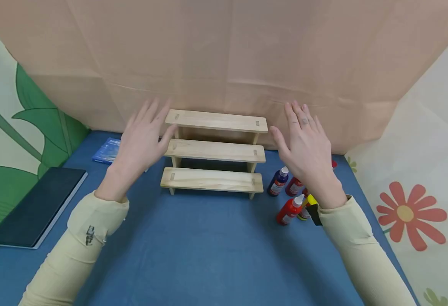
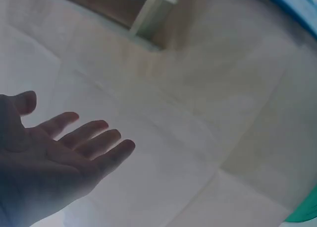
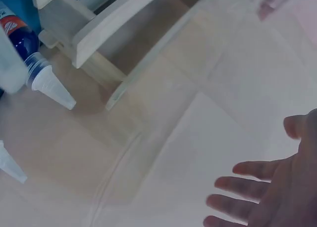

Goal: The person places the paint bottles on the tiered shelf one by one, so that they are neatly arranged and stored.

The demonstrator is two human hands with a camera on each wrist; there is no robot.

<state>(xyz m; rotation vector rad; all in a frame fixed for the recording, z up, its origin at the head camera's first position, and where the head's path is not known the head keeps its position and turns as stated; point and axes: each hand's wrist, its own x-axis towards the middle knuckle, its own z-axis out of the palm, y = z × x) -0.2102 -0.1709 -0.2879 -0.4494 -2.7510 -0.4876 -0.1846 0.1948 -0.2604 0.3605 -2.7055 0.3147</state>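
Both hands hang in the air with nothing in them. My left hand (image 1: 143, 138) is raised left of a three-tier wooden shelf (image 1: 213, 179), its fingers straight and spread; the left wrist view shows the bare palm of that left hand (image 2: 59, 157). On the shelf's other side my right hand (image 1: 306, 144) is held up, fingers extended, above several paint bottles. Of these, a red bottle (image 1: 289, 210) and a dark blue bottle (image 1: 278, 182) show best; others are partly hidden by the right wrist. In the right wrist view the right hand (image 3: 277, 187) is spread and holds nothing.
A dark notebook (image 1: 36, 206) lies at the left on the blue tablecloth (image 1: 193, 255). Partly behind the left hand is a flat blue packet (image 1: 107, 151). A beige cloth (image 1: 224, 55) hangs behind the shelf. Something yellow and black (image 1: 313, 208) sits under the right wrist.
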